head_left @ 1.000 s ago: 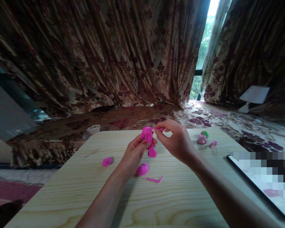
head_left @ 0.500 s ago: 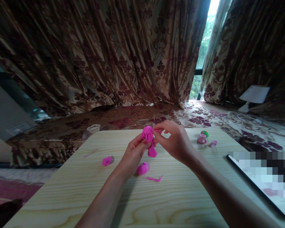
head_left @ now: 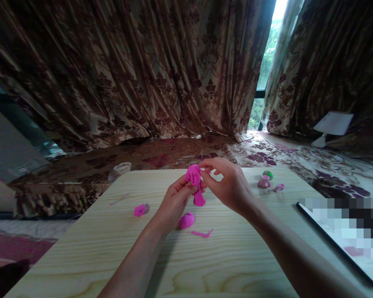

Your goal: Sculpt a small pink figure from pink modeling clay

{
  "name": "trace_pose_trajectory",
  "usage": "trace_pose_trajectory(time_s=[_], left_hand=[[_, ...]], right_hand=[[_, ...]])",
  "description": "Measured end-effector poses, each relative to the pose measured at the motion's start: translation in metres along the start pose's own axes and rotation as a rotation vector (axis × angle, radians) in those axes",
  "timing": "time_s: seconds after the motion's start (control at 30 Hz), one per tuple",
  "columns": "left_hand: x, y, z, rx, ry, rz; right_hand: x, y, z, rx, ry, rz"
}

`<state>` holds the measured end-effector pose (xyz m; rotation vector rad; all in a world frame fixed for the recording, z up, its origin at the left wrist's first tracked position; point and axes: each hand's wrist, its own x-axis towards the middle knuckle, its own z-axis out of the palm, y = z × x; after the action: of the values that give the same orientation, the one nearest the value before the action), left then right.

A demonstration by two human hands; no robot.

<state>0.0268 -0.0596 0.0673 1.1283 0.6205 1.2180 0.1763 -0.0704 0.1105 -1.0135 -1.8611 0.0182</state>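
My left hand (head_left: 178,195) pinches a bright pink modelling clay piece (head_left: 199,198) above the table. The piece has a rounded, creased top and a narrower lower part that widens at its end. Against the top's right side, my right hand (head_left: 225,178) is closed in a pinch on a thin pink clay strand (head_left: 207,171), partly hidden by the fingers. On the table below lie a rounded pink clay lump (head_left: 187,220) and a bent thin pink roll (head_left: 202,233). Farther left sits a small crumpled pink clay piece (head_left: 139,210).
Small pink pieces (head_left: 279,188) and a green, dotted item (head_left: 267,174) lie at the wooden table's (head_left: 230,265) back right. A tablet-like device (head_left: 338,244) with a blurred screen is at the right edge. A clear container (head_left: 122,169) stands beyond the back left corner.
The fingers of my right hand have shifted very slightly at the top of the clay piece. My left hand and the things on the table look the same.
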Motion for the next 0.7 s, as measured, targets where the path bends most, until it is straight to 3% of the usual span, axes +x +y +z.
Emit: trace_pose_trajectory(time_s=[0.7], left_hand=[[0.0018,0.0028,-0.0064,-0.056,-0.007,0.006]], right_hand=[[-0.0008,-0.0044,-0.0032,0.018,-0.057,-0.04]])
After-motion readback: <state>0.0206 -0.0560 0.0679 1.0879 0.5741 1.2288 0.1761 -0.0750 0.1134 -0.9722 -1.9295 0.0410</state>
